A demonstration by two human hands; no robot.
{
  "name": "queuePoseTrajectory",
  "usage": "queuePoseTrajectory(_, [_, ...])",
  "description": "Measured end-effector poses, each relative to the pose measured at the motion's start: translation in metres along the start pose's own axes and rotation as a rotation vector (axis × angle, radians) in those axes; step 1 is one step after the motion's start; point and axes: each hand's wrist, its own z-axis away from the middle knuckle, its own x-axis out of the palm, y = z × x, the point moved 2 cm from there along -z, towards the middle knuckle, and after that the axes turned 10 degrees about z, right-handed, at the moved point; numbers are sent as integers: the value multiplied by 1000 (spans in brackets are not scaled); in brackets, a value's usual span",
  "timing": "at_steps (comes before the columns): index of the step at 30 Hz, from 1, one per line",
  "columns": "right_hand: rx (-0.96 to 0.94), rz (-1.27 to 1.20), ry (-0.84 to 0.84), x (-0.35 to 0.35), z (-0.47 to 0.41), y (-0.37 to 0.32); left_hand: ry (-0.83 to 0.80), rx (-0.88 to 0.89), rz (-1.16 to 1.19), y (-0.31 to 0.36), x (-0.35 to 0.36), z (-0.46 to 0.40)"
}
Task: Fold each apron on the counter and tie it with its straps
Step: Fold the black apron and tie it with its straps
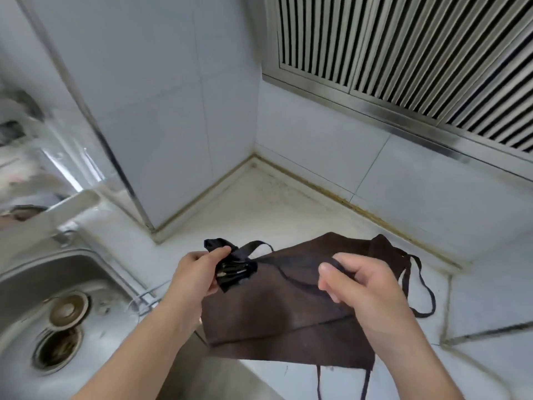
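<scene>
A dark brown apron (288, 319) lies spread flat on the white counter (259, 209), its straps trailing off to the right and over the front edge. My left hand (196, 272) grips a small bunched black apron bundle (236, 269) just above the brown apron's left corner. One thin black strap (291, 280) runs from that bundle across to my right hand (360, 287), which pinches it between thumb and curled fingers above the brown cloth.
A steel sink (57, 313) with two drain holes sits at the left, a faucet (66, 209) behind it. Tiled walls meet in the corner behind the counter. A slatted metal vent (418, 53) hangs at the upper right.
</scene>
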Motion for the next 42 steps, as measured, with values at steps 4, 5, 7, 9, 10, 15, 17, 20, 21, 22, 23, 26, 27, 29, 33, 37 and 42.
queuePoseTrajectory(4, [-201,-511,-59,8,8,-76,-11,-14,-84,21,-46,19])
queuePoseTrajectory(5, [-240,-585,-119,14,9,-95,-33,-28,-111,25,-57,25])
queuePoseTrajectory(7, [-306,-655,-248,32,13,-132,-78,-65,-152,32,-81,38])
queuePoseTrajectory(9, [-329,-631,-323,59,21,-169,-125,-78,-169,41,-106,52])
queuePoseTrajectory(10, [-339,-577,-335,75,26,-185,-143,-67,-192,44,-119,57])
queuePoseTrajectory(15, [-447,-291,-345,175,78,-274,-91,190,-390,70,-215,111])
queuePoseTrajectory(17, [-439,-237,-324,211,100,-301,-30,412,-371,88,-255,150])
queuePoseTrajectory(20, [-482,-15,-151,270,131,-340,-27,805,-60,120,-324,229])
queuePoseTrajectory(21, [-501,45,-108,289,141,-352,-34,906,2,131,-344,256])
queuePoseTrajectory(22, [-521,86,-79,300,147,-358,-71,969,48,138,-353,275])
queuePoseTrajectory(23, [-573,108,-78,326,160,-372,-100,1013,89,143,-380,298])
queuePoseTrajectory(26, [-756,175,-84,386,195,-402,-183,1106,131,145,-434,340])
queuePoseTrajectory(27, [-793,171,-86,404,205,-413,-148,1133,131,143,-453,348])
queuePoseTrajectory(29, [-848,212,-69,428,217,-426,-56,1155,159,141,-482,356])
queuePoseTrajectory(33, [-929,300,-50,483,244,-459,130,1171,184,137,-555,377])
queuePoseTrajectory(37, [-1022,248,-127,528,262,-487,371,1191,171,137,-609,399])
queuePoseTrajectory(42, [-1010,36,-469,589,269,-532,625,1174,155,148,-675,415])
